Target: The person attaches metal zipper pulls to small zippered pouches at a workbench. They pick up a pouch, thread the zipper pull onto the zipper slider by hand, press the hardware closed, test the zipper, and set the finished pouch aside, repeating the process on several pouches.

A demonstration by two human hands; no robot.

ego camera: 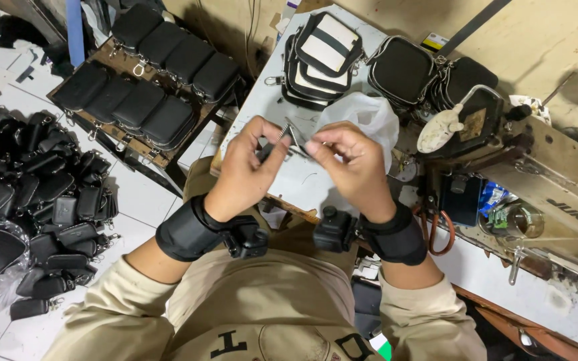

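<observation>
Left hand [245,167] and right hand [349,164], each grip pinched on one small metal clasp [289,137], above white counter [269,87] beside black pouches [403,67].

White worktable [272,87], stacked black pouches [403,67], white plastic bag [369,113], sewing machine [543,180], perhaps a bottle [520,220].

Bare tabletop [302,180] between stacked pouches [322,57], plastic bag [369,113] and sewing machine [543,180].

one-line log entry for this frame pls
left hand: pinching small metal part | right hand: pinching same part | below: white table | right: sewing machine
</observation>
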